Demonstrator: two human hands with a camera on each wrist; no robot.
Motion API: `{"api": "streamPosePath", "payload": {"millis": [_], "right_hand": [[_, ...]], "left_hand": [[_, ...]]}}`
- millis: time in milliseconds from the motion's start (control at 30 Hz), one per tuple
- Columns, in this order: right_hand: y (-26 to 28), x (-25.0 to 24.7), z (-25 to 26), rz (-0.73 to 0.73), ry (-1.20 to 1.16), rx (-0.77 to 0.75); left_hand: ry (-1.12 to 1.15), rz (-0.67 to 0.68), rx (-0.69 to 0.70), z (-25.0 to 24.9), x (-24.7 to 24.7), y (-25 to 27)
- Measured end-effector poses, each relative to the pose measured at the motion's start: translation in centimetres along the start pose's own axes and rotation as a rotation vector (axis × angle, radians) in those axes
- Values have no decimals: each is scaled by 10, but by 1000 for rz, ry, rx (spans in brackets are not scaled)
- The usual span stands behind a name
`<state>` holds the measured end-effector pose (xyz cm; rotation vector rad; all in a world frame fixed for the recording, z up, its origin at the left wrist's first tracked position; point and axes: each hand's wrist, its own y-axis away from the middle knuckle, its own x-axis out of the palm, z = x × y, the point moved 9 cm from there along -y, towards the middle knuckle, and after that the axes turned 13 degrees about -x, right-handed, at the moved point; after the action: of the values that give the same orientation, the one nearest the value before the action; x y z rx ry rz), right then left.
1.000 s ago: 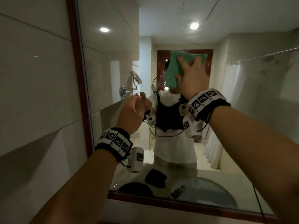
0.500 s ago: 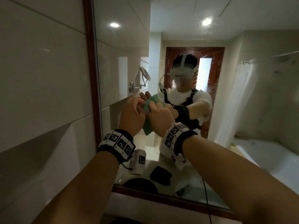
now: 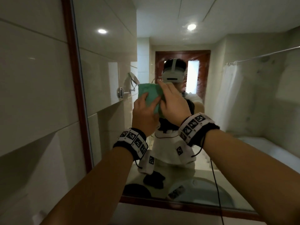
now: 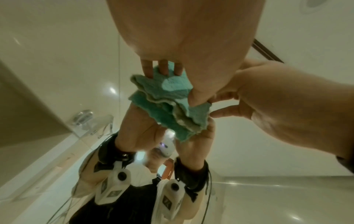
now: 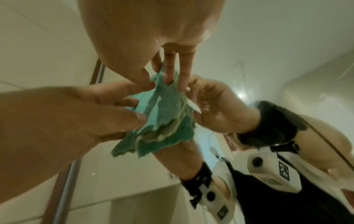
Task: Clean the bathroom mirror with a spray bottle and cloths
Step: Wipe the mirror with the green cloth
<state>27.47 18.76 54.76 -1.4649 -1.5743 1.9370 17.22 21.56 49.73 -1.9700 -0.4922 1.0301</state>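
Observation:
A green cloth [image 3: 148, 93], folded in layers, is held up just in front of the mirror [image 3: 243, 111], at the height of my reflected head. My left hand [image 3: 150, 99] pinches its lower left part, thumb on the front and fingers behind. My right hand [image 3: 164, 95] grips its right edge. In the left wrist view the cloth [image 4: 172, 84] sits between my left fingers [image 4: 162, 68] and thumb, with the right hand [image 4: 214, 104] pinching its corner. The right wrist view shows the cloth [image 5: 166, 98] bunched between both hands. No spray bottle is in view.
The mirror has a brown wooden frame [image 3: 73, 78], with a tiled wall [image 3: 32, 95] to its left. Reflected in the glass are a dark cloth [image 3: 154, 178] on the counter, a sink [image 3: 203, 189], a wall-mounted shaving mirror [image 3: 134, 78] and a white shower curtain [image 3: 227, 95].
My right hand brought the cloth down from high on the mirror to meet my left hand. Both hands now hold it and have lifted it a little.

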Motion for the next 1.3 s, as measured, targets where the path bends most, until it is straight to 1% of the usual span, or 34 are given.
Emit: {"api": "streamPosePath", "payload": {"millis": [67,133,200,233,367,533,667,733,800,900,1067,1200,1300], "right_hand": [[7,-28,-14,-65,79,7],[14,-54,-33,-108,223,25],[20,-71,-51,-109,421,57],[23,-75,-59,-82,496,78],[31,-61,-83,79,629,127],[32,-50,-86,85,640,163],[31,-49,-86,98,653,175],[32,-48,-87,108,657,192],[31,-45,-86,119,642,211],[31,-45,-86,125,640,221],[31,-45,-85,123,629,223],[32,-44,-86,127,630,217],[33,-44,-87,127,634,216]], "left_hand": [[-25,5,-32,-13,0,-6],[-57,41,-66,-26,1,-14],[-95,37,-78,-39,1,-22],[-112,31,-89,-43,3,-26],[-148,-15,-96,-53,4,-35],[-224,-17,-56,-44,6,-34],[-198,-8,-154,-15,-11,-48],[-202,-19,-178,4,-23,-54],[-218,-43,-218,30,-38,-61],[-230,-62,-331,75,-57,-70],[-178,-52,-487,143,-78,-72],[-145,-34,-575,163,-83,-65],[-138,-14,-602,157,-79,-63]]}}
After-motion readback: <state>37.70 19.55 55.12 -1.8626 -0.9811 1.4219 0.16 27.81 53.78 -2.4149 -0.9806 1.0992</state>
